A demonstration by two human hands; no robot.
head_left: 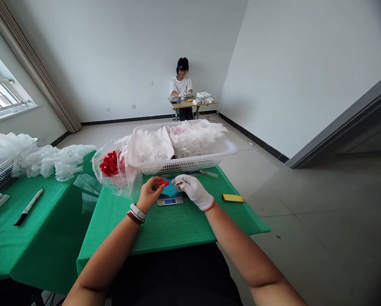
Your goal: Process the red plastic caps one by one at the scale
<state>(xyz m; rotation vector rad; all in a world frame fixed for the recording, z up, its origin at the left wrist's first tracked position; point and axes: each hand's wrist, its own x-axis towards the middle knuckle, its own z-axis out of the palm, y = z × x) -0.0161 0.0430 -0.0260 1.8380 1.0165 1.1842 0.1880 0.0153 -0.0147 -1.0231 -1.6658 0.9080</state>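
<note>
My left hand (pixel 148 194), bare with a watch and a beaded bracelet, pinches a small red plastic cap (pixel 162 182) between its fingertips. My right hand (pixel 195 191) wears a white knit glove and holds a small pale item (pixel 178 183), whose exact kind I cannot tell. Both hands are just above a small digital scale (pixel 170 201) with a blue surface behind its display. To the left, a clear plastic bag (pixel 110 163) holds many red caps.
A white plastic basket (pixel 180 165) of clear bagged goods stands behind the scale on the green mesh-covered table (pixel 165 229). A yellow phone (pixel 233 198) lies to the right. A second table at left holds a marker and bags. A person sits at a far desk.
</note>
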